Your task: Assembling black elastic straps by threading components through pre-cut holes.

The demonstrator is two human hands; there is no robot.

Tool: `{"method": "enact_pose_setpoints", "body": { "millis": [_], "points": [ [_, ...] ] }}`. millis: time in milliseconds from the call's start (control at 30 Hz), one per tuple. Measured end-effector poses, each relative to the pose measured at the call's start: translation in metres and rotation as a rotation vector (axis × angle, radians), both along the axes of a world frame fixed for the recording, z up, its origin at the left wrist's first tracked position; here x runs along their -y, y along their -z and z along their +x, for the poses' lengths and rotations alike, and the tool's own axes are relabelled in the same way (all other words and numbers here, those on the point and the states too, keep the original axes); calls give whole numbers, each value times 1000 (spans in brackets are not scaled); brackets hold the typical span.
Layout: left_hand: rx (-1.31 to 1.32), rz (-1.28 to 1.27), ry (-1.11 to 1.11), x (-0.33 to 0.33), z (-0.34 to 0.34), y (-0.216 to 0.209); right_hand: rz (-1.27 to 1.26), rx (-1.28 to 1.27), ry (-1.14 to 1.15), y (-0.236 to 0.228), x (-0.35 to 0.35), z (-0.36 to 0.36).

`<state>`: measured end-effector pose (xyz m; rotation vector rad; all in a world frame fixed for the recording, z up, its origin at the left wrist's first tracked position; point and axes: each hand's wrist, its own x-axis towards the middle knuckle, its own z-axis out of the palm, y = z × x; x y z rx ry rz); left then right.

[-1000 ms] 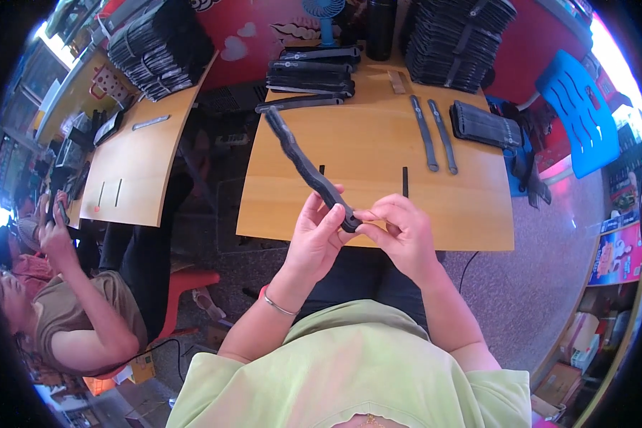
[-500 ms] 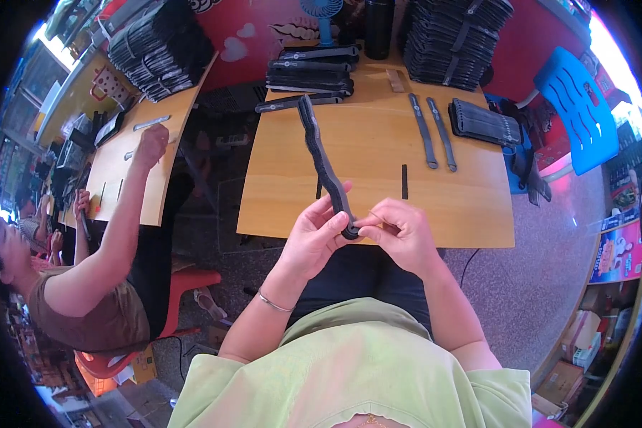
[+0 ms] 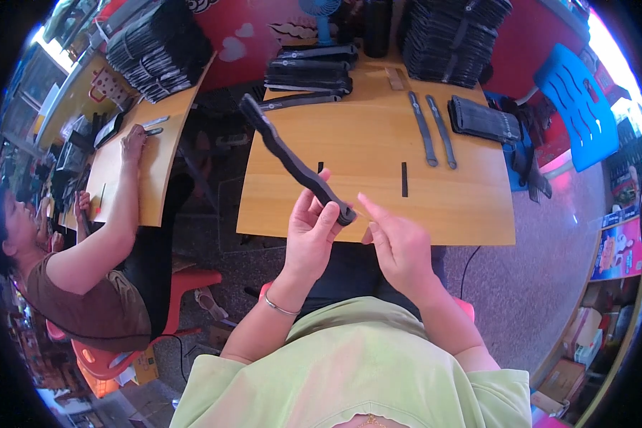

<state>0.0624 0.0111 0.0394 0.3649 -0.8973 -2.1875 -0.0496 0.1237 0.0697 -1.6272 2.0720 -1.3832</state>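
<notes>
My left hand (image 3: 312, 232) is closed round the lower end of a bundle of black fabric straps (image 3: 285, 158). The bundle is long and slightly wavy, tilting up and to the left over the table. Just right of its rounded lower end is my right hand (image 3: 401, 246), its index finger stretched out and the thumb apart from it. Whether a thin band runs between that hand and the bundle is too fine to make out. Two single grey-black straps (image 3: 422, 130) lie side by side on the wooden table (image 3: 285, 207), right of the middle.
Stacked straps (image 3: 310, 71) lie at the table's back, near a tall tied pile (image 3: 449, 43) and a folded bundle (image 3: 485, 121). Two dark strips (image 3: 404, 180) mark the tabletop. A blue chair (image 3: 578, 107) stands right. On the left, a co-worker (image 3: 93, 285) reaches over another table.
My right hand has drawn away from the bundle's lower end, and its fingers have spread. The bundle's upper end has swung left. The co-worker's raised hand has come down onto their table.
</notes>
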Motion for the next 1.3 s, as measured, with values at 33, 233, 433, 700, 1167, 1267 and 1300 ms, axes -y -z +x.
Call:
{"method": "enact_pose_setpoints", "body": {
  "millis": [33, 233, 433, 700, 1167, 1267, 1300],
  "points": [
    [10, -18, -28, 0, -1, 1, 17, -16, -12, -1, -1, 3],
    [71, -93, -174, -6, -3, 1, 22, -32, 18, 9, 0, 11],
    [84, -219, -266, -6, -1, 8, 12, -36, 44, 9, 2, 16],
    [9, -356, -351, -8, -3, 16, 35, 298, 10, 8, 6, 22],
    [36, -385, -353, -3, 0, 19, 40, 421, -20, 12, 16, 16],
    [58, -364, -339, -1, 2, 17, -2, 356, -33, 9, 18, 13],
    [88, -378, -314, 1, 3, 15, -12, 345, -34, 9, 19, 11]
  ]
}}
